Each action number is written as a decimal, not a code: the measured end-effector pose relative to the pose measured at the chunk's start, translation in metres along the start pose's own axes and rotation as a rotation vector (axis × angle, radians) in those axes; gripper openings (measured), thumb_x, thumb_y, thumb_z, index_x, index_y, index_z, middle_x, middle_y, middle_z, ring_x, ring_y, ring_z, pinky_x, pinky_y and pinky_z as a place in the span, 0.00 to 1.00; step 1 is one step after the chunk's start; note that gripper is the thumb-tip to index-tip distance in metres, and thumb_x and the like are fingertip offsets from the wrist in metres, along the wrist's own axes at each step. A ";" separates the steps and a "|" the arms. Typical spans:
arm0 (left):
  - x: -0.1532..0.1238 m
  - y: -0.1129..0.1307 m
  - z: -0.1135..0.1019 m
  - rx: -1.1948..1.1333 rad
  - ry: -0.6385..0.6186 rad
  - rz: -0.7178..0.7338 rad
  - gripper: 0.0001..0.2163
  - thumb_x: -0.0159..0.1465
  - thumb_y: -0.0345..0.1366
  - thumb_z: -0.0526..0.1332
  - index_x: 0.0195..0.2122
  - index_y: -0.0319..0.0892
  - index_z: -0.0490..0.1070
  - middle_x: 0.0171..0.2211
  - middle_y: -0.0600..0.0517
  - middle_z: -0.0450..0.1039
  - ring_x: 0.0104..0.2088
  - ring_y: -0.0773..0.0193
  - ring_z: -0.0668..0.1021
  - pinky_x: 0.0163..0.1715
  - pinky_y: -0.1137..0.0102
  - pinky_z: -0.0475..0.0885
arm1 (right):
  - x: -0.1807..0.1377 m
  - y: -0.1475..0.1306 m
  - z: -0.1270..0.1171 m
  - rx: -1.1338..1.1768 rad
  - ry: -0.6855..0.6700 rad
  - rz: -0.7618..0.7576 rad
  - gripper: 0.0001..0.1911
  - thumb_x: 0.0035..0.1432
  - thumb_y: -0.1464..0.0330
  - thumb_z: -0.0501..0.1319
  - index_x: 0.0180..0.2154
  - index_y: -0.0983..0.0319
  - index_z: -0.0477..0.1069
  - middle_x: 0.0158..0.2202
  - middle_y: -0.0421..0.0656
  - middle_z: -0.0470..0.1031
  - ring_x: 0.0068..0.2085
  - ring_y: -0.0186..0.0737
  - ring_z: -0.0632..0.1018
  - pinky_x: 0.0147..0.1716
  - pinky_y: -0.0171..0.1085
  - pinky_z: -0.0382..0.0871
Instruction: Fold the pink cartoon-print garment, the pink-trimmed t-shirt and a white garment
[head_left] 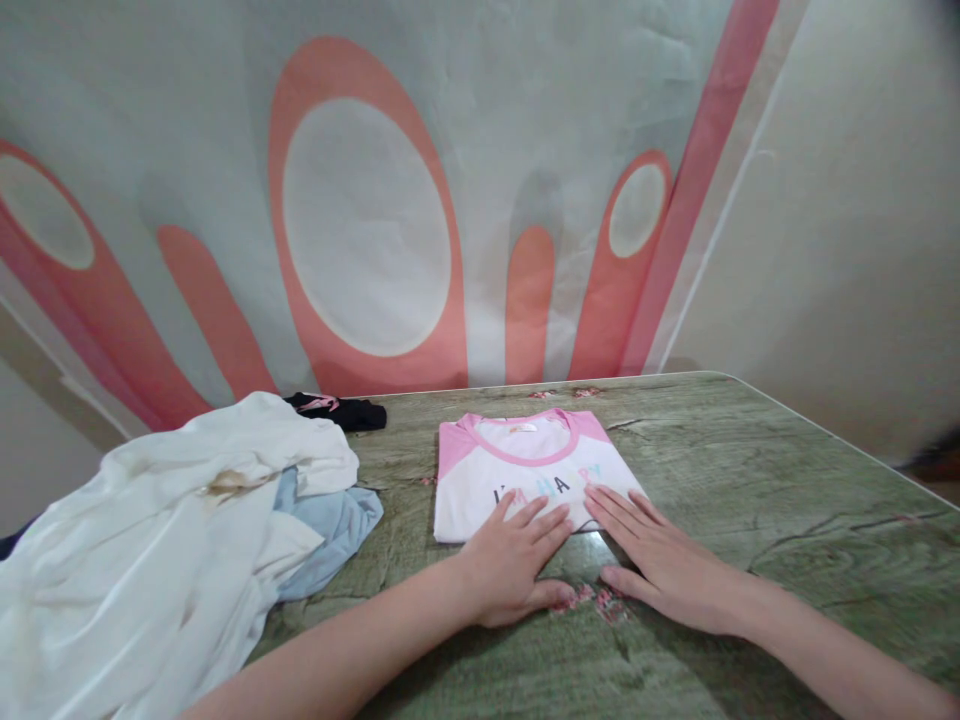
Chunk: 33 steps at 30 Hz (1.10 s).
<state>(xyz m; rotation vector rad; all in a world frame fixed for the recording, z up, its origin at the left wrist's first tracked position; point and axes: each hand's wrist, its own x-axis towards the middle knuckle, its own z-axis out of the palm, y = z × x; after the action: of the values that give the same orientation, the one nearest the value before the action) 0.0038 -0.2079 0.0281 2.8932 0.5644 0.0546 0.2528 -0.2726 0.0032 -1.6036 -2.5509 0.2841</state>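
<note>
Head view: the left hand (pixel 519 562) and right hand (pixel 658 560) lie flat, spread open and gripping nothing — both touching the near part of a folded pink-and-white shirt (pixel 536 475), which rests on the table (pixel 750 460) beside rumpled white cloth (pixel 180 530).

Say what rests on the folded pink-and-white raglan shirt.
The left hand and right hand rest partly on the shirt, at its near edge; fabric beneath them is hidden.
</note>
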 end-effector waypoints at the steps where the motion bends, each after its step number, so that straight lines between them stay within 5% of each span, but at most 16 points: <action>1: -0.005 -0.003 -0.001 0.001 -0.014 -0.003 0.30 0.65 0.55 0.39 0.63 0.45 0.42 0.63 0.49 0.43 0.63 0.55 0.47 0.59 0.54 0.38 | -0.005 0.005 0.001 -0.012 0.001 0.025 0.35 0.61 0.53 0.46 0.63 0.54 0.33 0.65 0.41 0.36 0.64 0.46 0.45 0.61 0.52 0.41; 8: -0.060 -0.021 -0.016 -0.026 -0.090 -0.118 0.31 0.65 0.54 0.41 0.64 0.44 0.37 0.64 0.48 0.37 0.63 0.58 0.45 0.60 0.59 0.41 | -0.035 0.033 0.009 -0.050 0.048 0.155 0.36 0.60 0.51 0.46 0.63 0.54 0.32 0.65 0.41 0.38 0.63 0.47 0.48 0.60 0.53 0.43; 13: -0.088 -0.032 -0.015 -0.019 0.006 -0.303 0.27 0.67 0.49 0.41 0.64 0.44 0.37 0.64 0.48 0.36 0.63 0.59 0.45 0.60 0.60 0.44 | -0.020 0.028 -0.001 -0.026 0.065 0.171 0.34 0.60 0.51 0.45 0.63 0.54 0.39 0.64 0.40 0.44 0.63 0.48 0.49 0.60 0.54 0.43; 19: -0.091 -0.036 -0.004 0.007 0.045 -0.337 0.27 0.66 0.49 0.44 0.64 0.45 0.39 0.64 0.48 0.38 0.63 0.58 0.46 0.60 0.59 0.46 | 0.030 -0.008 -0.008 -0.004 0.101 0.009 0.34 0.61 0.52 0.44 0.63 0.56 0.37 0.64 0.42 0.44 0.63 0.47 0.47 0.61 0.51 0.41; 23: -0.094 -0.037 -0.004 0.012 0.038 -0.333 0.28 0.66 0.49 0.45 0.64 0.45 0.39 0.64 0.48 0.38 0.63 0.58 0.46 0.60 0.59 0.45 | 0.037 -0.019 0.000 0.004 0.030 -0.083 0.33 0.61 0.53 0.45 0.63 0.53 0.37 0.64 0.39 0.44 0.63 0.46 0.46 0.61 0.52 0.41; 33: -0.094 -0.064 0.007 -0.082 0.287 -0.544 0.21 0.68 0.35 0.42 0.61 0.38 0.50 0.61 0.45 0.51 0.61 0.61 0.55 0.59 0.61 0.52 | 0.028 0.004 0.006 0.032 0.036 0.068 0.32 0.62 0.53 0.42 0.63 0.56 0.38 0.65 0.42 0.39 0.63 0.46 0.45 0.60 0.51 0.46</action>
<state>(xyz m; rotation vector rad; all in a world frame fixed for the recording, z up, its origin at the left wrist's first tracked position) -0.1065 -0.1867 0.0083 2.5659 1.3399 0.4040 0.2429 -0.2464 -0.0038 -1.6711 -2.4566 0.2979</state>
